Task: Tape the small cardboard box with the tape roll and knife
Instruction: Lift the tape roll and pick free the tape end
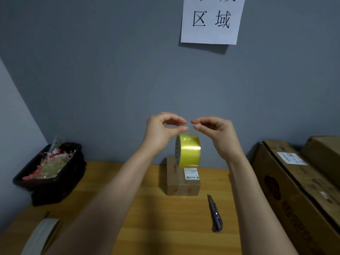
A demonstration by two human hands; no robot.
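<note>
A yellow tape roll hangs in the air above the small cardboard box, which sits on the wooden table and bears a white label. My left hand and my right hand are raised side by side above the roll. Each pinches a corner of the clear tape end with thumb and forefinger, and the roll dangles from that strip. A blue utility knife lies on the table to the right of the box, untouched.
A black bin full of tape scraps stands at the back left. Large cardboard boxes are stacked along the right. Another tape roll lies at the near left edge. A paper sign hangs on the grey wall.
</note>
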